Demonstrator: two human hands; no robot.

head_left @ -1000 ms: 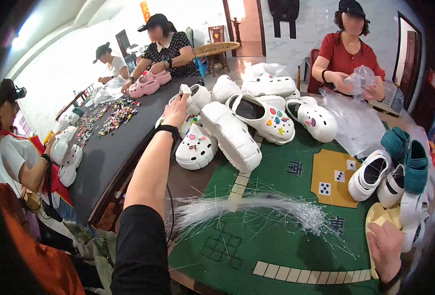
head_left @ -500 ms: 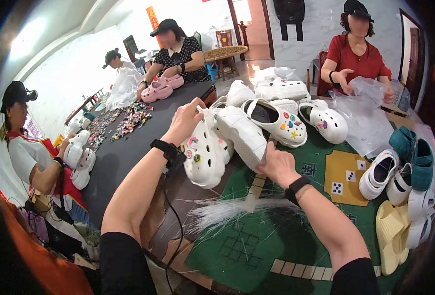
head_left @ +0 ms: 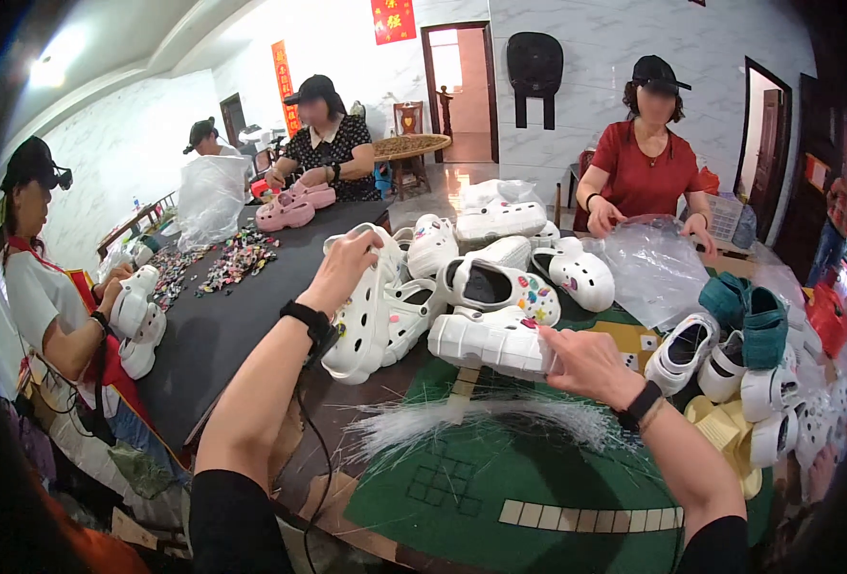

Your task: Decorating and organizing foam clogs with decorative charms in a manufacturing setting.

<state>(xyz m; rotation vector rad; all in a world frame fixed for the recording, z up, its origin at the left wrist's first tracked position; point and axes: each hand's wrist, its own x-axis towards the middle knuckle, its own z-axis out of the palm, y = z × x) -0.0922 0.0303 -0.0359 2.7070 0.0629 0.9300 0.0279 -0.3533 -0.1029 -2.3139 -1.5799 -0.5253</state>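
My left hand (head_left: pixel 350 271) grips the top of a white clog (head_left: pixel 364 316) held upright, its sole toward me, over the table's dark strip. My right hand (head_left: pixel 584 362) holds a second white clog (head_left: pixel 486 342) by its heel, lying on its side above the green mat (head_left: pixel 538 469). Both wrists wear black bands. A bundle of thin clear plastic strands (head_left: pixel 471 421) lies on the mat just below the two clogs.
More white clogs (head_left: pixel 500 287) are piled mid-table, and teal, white and yellow ones (head_left: pixel 754 364) sit at the right. A person in red handles a clear plastic bag (head_left: pixel 653 273). Others work at the left, near small colourful charms (head_left: pixel 227 268) and pink clogs (head_left: pixel 289 206).
My left hand has lifted one white clog off the pile and pulled it closer. My right hand came up from the lower right and took hold of a second clog.
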